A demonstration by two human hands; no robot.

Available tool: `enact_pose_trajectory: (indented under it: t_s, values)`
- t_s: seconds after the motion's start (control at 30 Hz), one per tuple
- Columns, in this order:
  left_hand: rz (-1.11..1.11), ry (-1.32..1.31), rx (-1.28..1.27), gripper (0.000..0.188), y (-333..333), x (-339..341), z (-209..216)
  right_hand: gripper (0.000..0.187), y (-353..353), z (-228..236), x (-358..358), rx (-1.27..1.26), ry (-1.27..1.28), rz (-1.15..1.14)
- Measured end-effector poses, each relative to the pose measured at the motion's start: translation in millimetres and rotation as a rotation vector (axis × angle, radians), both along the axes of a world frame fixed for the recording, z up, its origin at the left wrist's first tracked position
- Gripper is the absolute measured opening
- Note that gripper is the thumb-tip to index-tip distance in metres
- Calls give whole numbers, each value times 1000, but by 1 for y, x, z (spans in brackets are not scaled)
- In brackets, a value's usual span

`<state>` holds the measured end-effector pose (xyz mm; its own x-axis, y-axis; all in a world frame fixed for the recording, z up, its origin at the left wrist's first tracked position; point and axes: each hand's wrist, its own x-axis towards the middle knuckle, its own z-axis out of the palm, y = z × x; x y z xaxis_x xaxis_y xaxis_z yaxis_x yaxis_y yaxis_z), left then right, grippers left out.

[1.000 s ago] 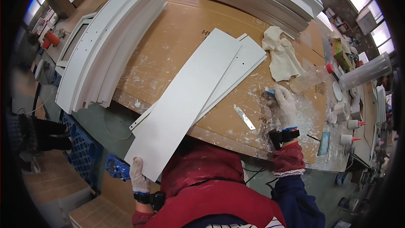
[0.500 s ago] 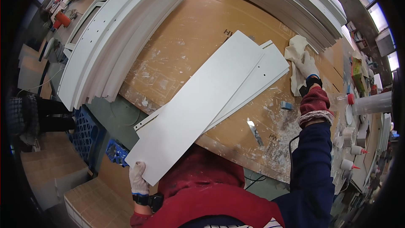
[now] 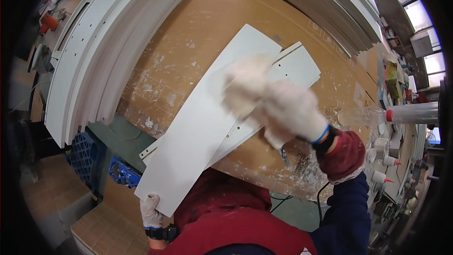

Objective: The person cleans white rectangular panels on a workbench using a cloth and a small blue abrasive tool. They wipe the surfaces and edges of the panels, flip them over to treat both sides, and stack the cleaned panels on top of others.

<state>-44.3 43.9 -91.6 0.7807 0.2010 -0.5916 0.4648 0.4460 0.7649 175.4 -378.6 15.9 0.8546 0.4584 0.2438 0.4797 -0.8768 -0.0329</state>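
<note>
My left hand (image 3: 151,211), in a white knit glove, grips the near-left corner of a long white panel (image 3: 188,137), thumb on top. That panel lies slanted across another white panel (image 3: 302,68) with small drilled holes and a grooved edge. My right hand (image 3: 295,108), gloved too and smeared by motion, is closed on a cream cloth (image 3: 247,82) over the upper part of the top panel. A loose end of the cloth hangs below the hand. Partly covered by it, a metal scraper blade (image 3: 284,157) lies on the cardboard-covered table (image 3: 160,85).
Stacks of white panels stand at the left (image 3: 101,52) and far right (image 3: 321,9). To the right are a clear bottle with a red cap (image 3: 413,113) and several white squeeze bottles (image 3: 379,177) with red tips. A blue plastic crate (image 3: 123,172) sits low at the left.
My right hand has picked up the cream cloth from the table's right side and brought it left over the top panel. My left hand still grips the panel's near corner.
</note>
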Motion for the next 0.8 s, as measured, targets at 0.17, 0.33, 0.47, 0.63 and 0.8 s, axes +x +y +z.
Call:
enact_pose_trajectory:
  t_s: [0.17, 0.33, 0.47, 0.63, 0.8]
  values:
    - [88, 120, 117, 43, -8, 11, 9, 18, 118, -25, -20, 51, 551, 503]
    - [143, 168, 200, 41, -19, 9, 15, 19, 75, -41, 39, 49, 405, 139]
    - [138, 125, 197, 41, -12, 2, 5, 18, -5, -67, 106, -560, -58, -264]
    - [105, 140, 121, 42, -11, 7, 10, 36, -91, -33, 162, -73, 298, -802]
    - [79, 210, 187, 38, -7, 3, 6, 34, -40, -26, 121, -578, -42, -27]
